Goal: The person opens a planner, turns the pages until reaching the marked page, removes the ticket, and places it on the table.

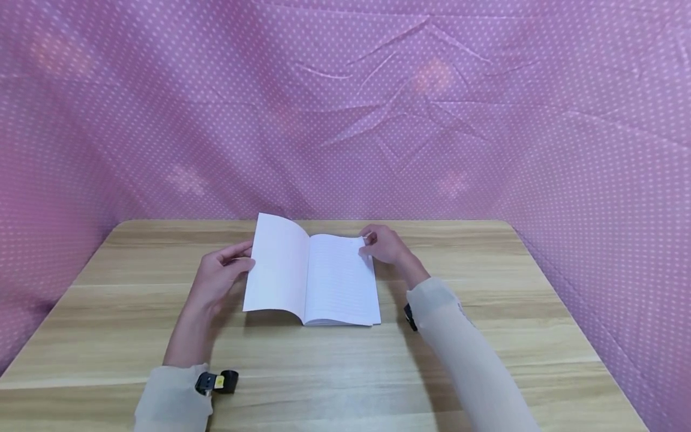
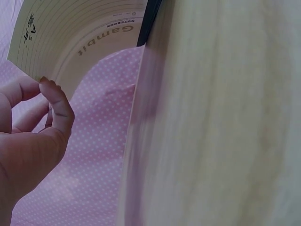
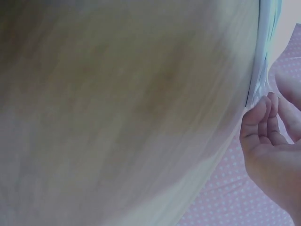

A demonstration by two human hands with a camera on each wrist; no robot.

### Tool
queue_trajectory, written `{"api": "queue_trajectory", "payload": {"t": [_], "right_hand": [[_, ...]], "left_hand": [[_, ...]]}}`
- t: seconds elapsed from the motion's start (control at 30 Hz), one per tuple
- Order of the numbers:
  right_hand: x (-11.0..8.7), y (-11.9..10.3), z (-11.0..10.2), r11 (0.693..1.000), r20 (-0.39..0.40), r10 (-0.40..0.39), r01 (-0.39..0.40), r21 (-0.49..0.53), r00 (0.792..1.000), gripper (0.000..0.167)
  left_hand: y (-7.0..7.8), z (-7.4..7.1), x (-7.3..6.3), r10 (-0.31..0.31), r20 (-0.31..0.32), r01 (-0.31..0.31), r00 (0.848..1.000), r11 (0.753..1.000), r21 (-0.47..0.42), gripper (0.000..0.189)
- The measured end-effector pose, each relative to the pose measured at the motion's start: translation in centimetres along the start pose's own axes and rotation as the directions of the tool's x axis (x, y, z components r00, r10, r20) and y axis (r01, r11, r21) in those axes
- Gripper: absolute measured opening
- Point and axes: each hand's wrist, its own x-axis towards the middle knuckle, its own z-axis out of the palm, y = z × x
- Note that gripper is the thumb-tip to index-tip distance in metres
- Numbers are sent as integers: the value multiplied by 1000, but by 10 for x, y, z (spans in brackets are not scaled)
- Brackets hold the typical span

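Observation:
A white notebook (image 1: pixel 342 282) lies open on the wooden table, its ruled right-hand pages flat and its front cover (image 1: pixel 276 267) raised on the left. The left hand (image 1: pixel 213 276) pinches the outer edge of that cover between thumb and fingers. Printed lines and the word "Gambit" show on the cover's outer face in the left wrist view. At the top right corner of the pages, the right hand (image 1: pixel 385 245) pinches the paper, its thumb over the page. In the right wrist view the curled fingers (image 3: pixel 261 123) meet the notebook's corner beside its stacked page edges (image 3: pixel 263 52).
The wooden table (image 1: pixel 335 378) has rounded far corners. Pink polka-dot cloth (image 1: pixel 345 120) hangs behind it and along both sides. A black wrist camera (image 1: pixel 216 382) sits at the left sleeve, and another black device (image 1: pixel 410 317) at the right sleeve.

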Motion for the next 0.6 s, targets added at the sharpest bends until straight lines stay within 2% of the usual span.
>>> {"api": "queue_trajectory", "payload": {"t": [0.1, 0.23, 0.37, 0.6], "right_hand": [[1, 0, 0, 1000, -10, -9, 9, 26, 1000, 36], [2, -1, 1, 994, -4, 15, -14, 109, 1000, 35], [3, 1, -1, 979, 14, 43, -45, 199, 999, 38], [3, 6, -5, 955, 40, 27, -38, 295, 999, 43]], "left_hand": [[0, -1, -1, -4, 3, 4, 1000, 1000, -5, 52], [0, -3, -2, -3, 7, 3, 1000, 1000, -7, 51], [0, -4, -2, 2, 9, -2, 1000, 1000, -8, 51], [1, -4, 1, 0, 15, 0, 1000, 1000, -14, 51]]}}
